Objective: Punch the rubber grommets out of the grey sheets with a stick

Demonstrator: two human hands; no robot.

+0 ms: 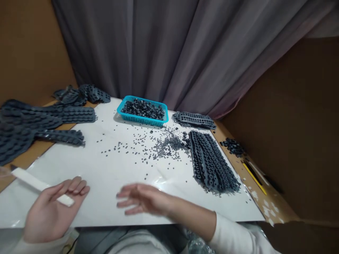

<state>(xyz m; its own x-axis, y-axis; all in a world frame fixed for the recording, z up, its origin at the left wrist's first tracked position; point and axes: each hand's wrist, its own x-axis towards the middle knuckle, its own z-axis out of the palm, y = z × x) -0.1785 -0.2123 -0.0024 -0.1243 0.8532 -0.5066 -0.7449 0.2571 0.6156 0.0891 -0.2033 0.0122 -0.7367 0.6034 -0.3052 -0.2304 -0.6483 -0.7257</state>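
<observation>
Fingers (76, 184) of the left hand (49, 217) curl loosely round a white tool (30, 179) at the counter's (103, 183) near edge, the right hand (145, 199) spread and empty; seemingly between handlings, steady use would want a firmer grip.

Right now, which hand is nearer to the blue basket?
Right. The right hand is in front of the blue basket; the left hand is farther off, to its left.

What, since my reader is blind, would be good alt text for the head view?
A left hand holds a white-handled tool and an open right hand hovers over a white worktop. Beyond, a turquoise plastic basket holds small dark pieces; tiny discs lie scattered, with perforated dark strips at both sides.
</observation>
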